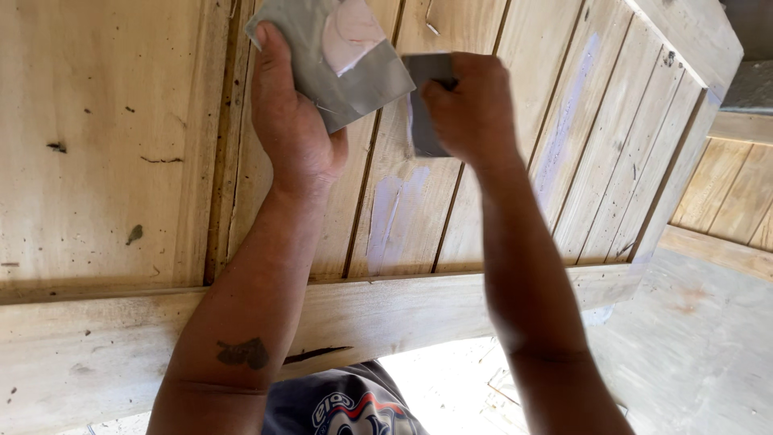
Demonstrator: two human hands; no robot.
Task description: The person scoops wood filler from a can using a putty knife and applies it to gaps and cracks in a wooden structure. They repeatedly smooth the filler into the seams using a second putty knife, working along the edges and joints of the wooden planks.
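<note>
Right hand [475, 109] grips a dark scraper [424, 105], filling the wooden door [105, 161]. Left hand [290, 121] clasps a grey plate [338, 60] of filler; next stroke likely needs even pressure

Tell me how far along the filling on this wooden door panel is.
Done: pale lilac filler streaks already cover parts of two planks of the slatted wooden door panel. In hand: the right hand presses a dark flat scraper blade to a plank, while the left hand holds a grey square board carrying a pinkish filler blob. Left: dark marks and a crack on the bare frame remain unfilled.
</note>
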